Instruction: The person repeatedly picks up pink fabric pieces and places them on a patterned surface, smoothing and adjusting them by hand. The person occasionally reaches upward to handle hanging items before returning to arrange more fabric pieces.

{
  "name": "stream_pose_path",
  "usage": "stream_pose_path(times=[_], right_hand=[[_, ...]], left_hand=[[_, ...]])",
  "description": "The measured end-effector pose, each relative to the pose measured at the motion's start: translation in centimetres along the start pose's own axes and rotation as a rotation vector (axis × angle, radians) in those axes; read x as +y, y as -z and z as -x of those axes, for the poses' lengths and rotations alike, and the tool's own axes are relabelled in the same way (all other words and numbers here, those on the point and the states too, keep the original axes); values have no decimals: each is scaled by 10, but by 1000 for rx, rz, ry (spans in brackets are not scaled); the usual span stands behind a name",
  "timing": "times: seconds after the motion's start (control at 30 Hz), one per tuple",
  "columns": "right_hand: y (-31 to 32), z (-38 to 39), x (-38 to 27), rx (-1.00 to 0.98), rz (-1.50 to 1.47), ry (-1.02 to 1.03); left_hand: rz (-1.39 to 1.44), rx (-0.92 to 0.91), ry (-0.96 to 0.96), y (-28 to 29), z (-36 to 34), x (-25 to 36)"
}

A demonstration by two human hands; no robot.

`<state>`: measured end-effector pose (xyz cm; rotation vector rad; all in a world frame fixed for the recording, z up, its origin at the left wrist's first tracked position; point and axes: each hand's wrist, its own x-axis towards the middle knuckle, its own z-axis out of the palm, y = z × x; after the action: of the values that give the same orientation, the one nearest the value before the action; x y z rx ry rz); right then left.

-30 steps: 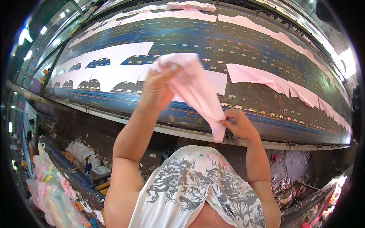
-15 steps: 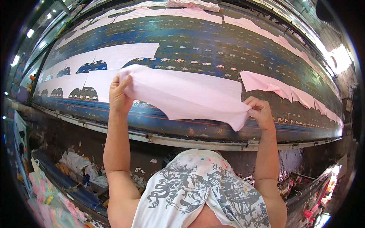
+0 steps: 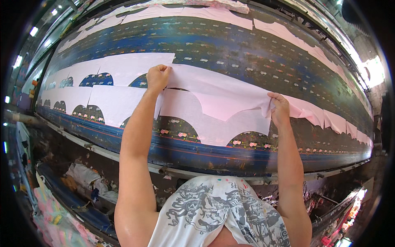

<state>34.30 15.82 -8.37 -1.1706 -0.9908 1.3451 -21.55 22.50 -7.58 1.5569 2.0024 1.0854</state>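
Note:
My left hand point(image 3: 159, 77) pinches the upper left corner of a pale pink cut fabric piece point(image 3: 218, 94). My right hand point(image 3: 278, 108) has its fingers closed on the piece's right end. The piece stretches slightly slanted between both hands and sags along its lower edge, above the long printing table point(image 3: 205, 160) with dark, paint-marked surface and rows of small printed motifs. Just below it lies another pale piece point(image 3: 210, 134) with curved cut-outs. More flat pieces point(image 3: 61, 93) line the left, and rumpled pink pieces point(image 3: 337, 125) run off to the right.
A far row of pink pieces point(image 3: 279, 28) has bunched cloth point(image 3: 216, 5) behind it. A metal rail point(image 3: 103, 150) runs along the table's near edge. Below are scraps of white cloth point(image 3: 88, 179) and, at lower left, multicoloured pastel material point(image 3: 55, 212).
The pink piece, earlier folded up near my body and then spread out, has moved away from me across the table. Both hands reach farther up, my left hand now higher and more central.

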Motion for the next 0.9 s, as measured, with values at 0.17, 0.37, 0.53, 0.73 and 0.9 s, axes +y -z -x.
stream_pose_path(times=[0.17,0.37,0.53,0.73,0.9], right_hand=[[-37,-15,-23,83,349,61],[-6,-52,-10,83,483,147],[-10,-68,-11,123,569,162],[-4,-86,-14,99,631,172],[-2,-113,-14,91,669,199]], left_hand=[[-190,100,-47,-24,-28,-18],[-154,85,-34,-43,-55,-17],[-179,114,-99,-46,-63,-28],[-157,100,-77,-49,-82,-30],[-161,128,-63,-52,-88,-27]])
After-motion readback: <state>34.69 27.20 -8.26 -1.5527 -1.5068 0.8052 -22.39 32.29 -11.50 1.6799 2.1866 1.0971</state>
